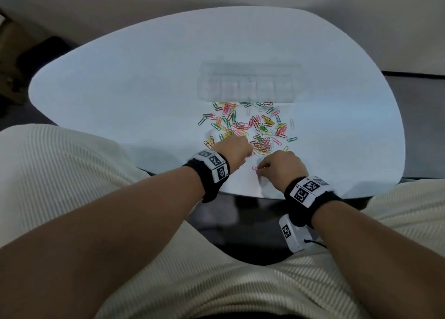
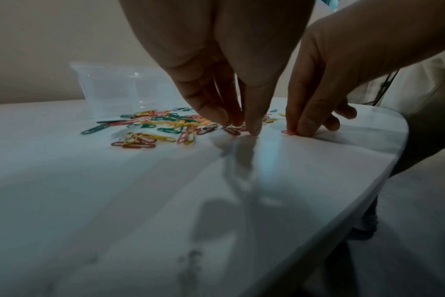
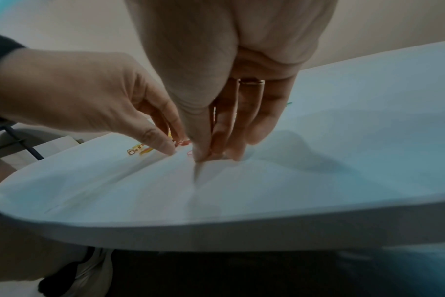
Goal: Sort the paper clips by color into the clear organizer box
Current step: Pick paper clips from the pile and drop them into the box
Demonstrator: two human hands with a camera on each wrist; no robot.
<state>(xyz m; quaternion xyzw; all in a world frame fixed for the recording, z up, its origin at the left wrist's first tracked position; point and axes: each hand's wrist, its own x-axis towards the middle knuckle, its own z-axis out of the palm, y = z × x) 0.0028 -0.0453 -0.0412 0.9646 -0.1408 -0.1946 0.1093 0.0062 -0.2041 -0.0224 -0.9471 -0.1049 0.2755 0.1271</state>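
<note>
Several coloured paper clips [image 1: 248, 125] lie scattered on the white table [image 1: 120, 89], just in front of the clear organizer box [image 1: 248, 85]. My left hand [image 1: 249, 151] reaches down at the near edge of the pile. Its thumb and fingertips [image 2: 254, 128] close round a dark red clip [image 2: 231, 130] that still lies on the table. To its right, my right hand [image 1: 258, 170] pinches a pink clip [image 1: 254, 168] against the tabletop, apart from the pile. The same pink clip [image 2: 288, 132] shows under the right fingertips [image 3: 201, 156]. The box's compartments look blurred.
The table's rounded near edge [image 3: 216, 231] runs close under both wrists. Bare tabletop spreads to the left [image 2: 89, 191] and the right of the pile. My lap in pale ribbed fabric [image 1: 72, 174] is below the table.
</note>
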